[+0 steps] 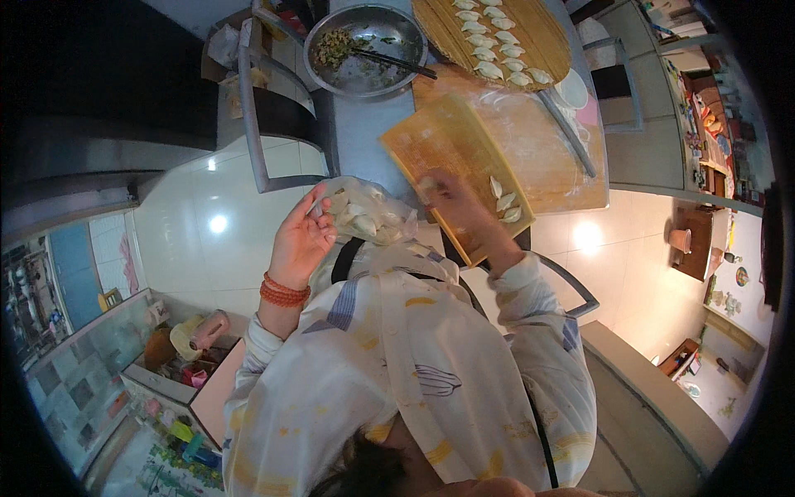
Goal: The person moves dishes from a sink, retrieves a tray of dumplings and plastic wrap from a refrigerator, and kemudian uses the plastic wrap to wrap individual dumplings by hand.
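My left hand (305, 228) pinches the rim of a clear plastic bag (407, 223) between thumb and fingers. Several pale dumplings (361, 222) show through the bag, which rests near my lap at the table's edge. My right hand (453, 197), blurred, is over the left side of a yellow rectangular tray (450, 127). A pale patch lies at its fingertips, too blurred to tell whether it is a dumpling in the grip. Three folded dumplings (506, 200) lie at the right end of the tray, which tilts across the corner of a floured wooden board (546, 149).
A steel bowl (366, 87) holds some chopped filling (335, 48) and dark chopsticks (397, 62). Rows of dumplings sit on a round woven mat (435, 28). A rolling pin (566, 133) and a white bowl (571, 90) are at the right. Metal-framed chairs (245, 118) flank the table.
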Tool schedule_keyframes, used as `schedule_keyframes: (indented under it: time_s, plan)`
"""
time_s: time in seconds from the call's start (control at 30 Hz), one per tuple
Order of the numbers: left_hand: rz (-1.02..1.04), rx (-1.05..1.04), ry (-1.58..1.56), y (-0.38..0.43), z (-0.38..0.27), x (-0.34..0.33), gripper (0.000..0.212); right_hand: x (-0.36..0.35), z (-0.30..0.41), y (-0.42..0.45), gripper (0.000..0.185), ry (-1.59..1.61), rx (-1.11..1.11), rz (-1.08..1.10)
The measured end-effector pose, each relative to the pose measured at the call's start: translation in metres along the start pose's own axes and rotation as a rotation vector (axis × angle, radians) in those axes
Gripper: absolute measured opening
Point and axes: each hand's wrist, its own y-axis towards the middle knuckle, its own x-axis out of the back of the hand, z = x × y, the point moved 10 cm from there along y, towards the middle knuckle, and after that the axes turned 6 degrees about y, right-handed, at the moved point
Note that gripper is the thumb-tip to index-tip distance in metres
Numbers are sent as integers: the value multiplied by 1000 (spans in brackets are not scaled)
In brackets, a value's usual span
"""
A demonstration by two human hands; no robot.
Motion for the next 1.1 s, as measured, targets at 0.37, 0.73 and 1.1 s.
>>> schedule_keyframes:
  time_s: [0.37, 0.73, 1.1]
  plan:
    - [-47, -5, 14, -6, -2, -3, 33, -24, -15, -9, 34, -725, 35, -158]
    - [-2, 15, 0, -5, 1, -4, 34, 110, -59, -47, 38, -1524, -246, -366]
    - [-2, 19, 20, -3, 1, 5, 32, -73, -2, -5, 34, -314, 45, 40]
